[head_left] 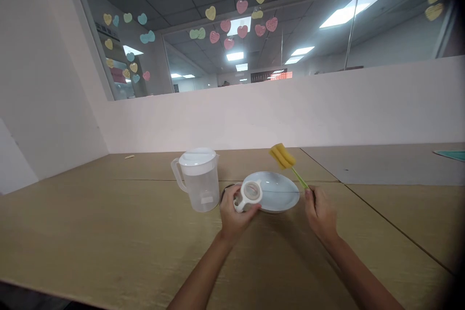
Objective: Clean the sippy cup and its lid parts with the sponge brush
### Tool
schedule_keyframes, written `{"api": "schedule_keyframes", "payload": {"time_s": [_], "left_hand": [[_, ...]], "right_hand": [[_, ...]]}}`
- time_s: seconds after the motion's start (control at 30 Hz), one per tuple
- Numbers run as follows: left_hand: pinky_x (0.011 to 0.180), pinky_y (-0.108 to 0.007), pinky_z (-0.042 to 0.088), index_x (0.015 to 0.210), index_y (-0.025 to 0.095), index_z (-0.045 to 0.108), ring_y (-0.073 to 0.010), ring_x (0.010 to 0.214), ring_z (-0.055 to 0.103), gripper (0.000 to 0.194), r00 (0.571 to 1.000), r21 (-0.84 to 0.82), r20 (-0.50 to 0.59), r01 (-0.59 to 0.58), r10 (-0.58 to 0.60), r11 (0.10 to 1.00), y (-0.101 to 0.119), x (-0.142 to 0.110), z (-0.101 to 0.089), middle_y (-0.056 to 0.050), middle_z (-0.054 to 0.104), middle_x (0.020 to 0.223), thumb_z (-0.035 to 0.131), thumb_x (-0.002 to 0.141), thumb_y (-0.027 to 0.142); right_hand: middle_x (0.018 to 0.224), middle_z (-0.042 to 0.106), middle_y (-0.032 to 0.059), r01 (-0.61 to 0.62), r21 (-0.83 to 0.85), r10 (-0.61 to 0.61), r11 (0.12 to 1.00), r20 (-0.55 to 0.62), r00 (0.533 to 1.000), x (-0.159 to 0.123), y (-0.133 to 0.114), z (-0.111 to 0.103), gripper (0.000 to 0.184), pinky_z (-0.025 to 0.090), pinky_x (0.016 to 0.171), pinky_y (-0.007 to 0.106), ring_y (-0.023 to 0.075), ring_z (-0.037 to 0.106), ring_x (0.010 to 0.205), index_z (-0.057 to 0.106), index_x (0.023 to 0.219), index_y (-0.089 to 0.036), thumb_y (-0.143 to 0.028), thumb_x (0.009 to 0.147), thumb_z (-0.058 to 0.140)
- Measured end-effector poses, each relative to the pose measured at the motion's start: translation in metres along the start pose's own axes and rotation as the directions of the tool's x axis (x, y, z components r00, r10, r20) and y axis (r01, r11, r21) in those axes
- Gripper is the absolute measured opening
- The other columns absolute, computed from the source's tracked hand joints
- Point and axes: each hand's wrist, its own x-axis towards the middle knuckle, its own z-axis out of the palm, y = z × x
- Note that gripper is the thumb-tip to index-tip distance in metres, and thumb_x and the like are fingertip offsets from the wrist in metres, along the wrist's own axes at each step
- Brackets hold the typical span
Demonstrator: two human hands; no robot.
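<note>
My left hand [232, 215] is closed around a small white cup-like container [251, 192], its round opening tilted toward me. Yellow sponge shows at the top of a sponge brush [282, 156] with a thin green handle, and my right hand [321, 213] grips that handle near its lower end. Between the two hands a shallow white bowl [278, 193] rests on the table, partly covered by the container. The sponge is raised above the bowl's far right rim, apart from the container. Left of my left hand stands a clear plastic pitcher [201, 186] with a white lid.
The wooden table [119, 237] has seams running across it. Part of a dark-rimmed thing [223, 194] shows behind my left hand. A small flat piece [129, 157] lies at the back left, and a teal item [450, 155] at the far right. A white wall [283, 121] rises behind.
</note>
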Motion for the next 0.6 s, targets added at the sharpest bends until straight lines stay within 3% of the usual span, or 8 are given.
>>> {"api": "schedule_keyframes", "payload": {"time_s": [0.1,0.17,0.3,0.47,0.6], "left_hand": [[0.084,-0.035,0.046,0.11,0.02,0.053,-0.0211,0.096,0.055,0.051,0.999,0.118,-0.047,-0.014,0.02,0.993,-0.005,0.011,-0.006,-0.007,0.057,0.102,0.071,0.068,0.04],[0.087,-0.037,0.045,0.112,0.021,0.054,-0.0218,0.098,0.053,0.05,0.998,0.193,-0.057,-0.014,0.026,0.981,-0.009,0.015,-0.008,-0.007,0.054,0.103,0.071,0.069,0.04],[0.089,-0.037,0.043,0.115,0.024,0.055,-0.022,0.1,0.05,0.048,0.998,0.287,-0.045,-0.023,0.038,0.958,-0.019,0.014,-0.008,-0.007,0.049,0.105,0.069,0.071,0.039],[0.089,-0.039,0.043,0.116,0.025,0.055,-0.0221,0.101,0.048,0.042,0.985,0.372,0.029,-0.167,0.169,0.913,-0.024,0.013,-0.01,-0.007,0.048,0.108,0.066,0.075,0.025],[0.091,-0.039,0.041,0.114,0.024,0.057,-0.0214,0.102,0.047,0.039,0.941,0.394,0.126,-0.337,0.313,0.855,-0.022,0.012,-0.012,-0.008,0.05,0.108,0.059,0.077,0.012]], "right_hand": [[0.066,0.062,0.0027,0.098,-0.024,-0.098,0.995,0.01,0.995,-0.002,0.004,0.001,0.036,0.034,0.051,0.024,0.0153,0.055,0.058,0.059,0.09,-0.017,-0.039,0.091,0.031],[0.058,0.06,0.0002,0.233,-0.021,-0.233,0.972,-0.017,0.972,-0.004,0.006,0.001,0.03,0.032,0.049,0.023,0.0126,0.052,0.05,0.061,0.084,-0.017,-0.034,0.09,0.037],[0.058,0.061,0.0005,0.495,-0.014,-0.493,0.869,-0.12,0.862,-0.006,0.007,-0.002,0.02,0.034,0.054,0.021,0.01,0.052,0.051,0.062,0.073,-0.016,-0.023,0.084,0.047],[0.047,0.054,-0.0024,0.569,-0.159,-0.591,0.807,-0.188,0.785,0.002,0.009,-0.011,0.018,0.029,0.051,0.022,0.0092,0.047,0.047,0.057,0.057,-0.018,-0.019,0.075,0.053],[0.04,0.044,-0.003,0.558,-0.301,-0.62,0.773,-0.172,0.766,0.008,0.01,-0.021,0.026,0.025,0.051,0.024,0.0097,0.038,0.044,0.048,0.045,-0.019,-0.021,0.069,0.055]]}}
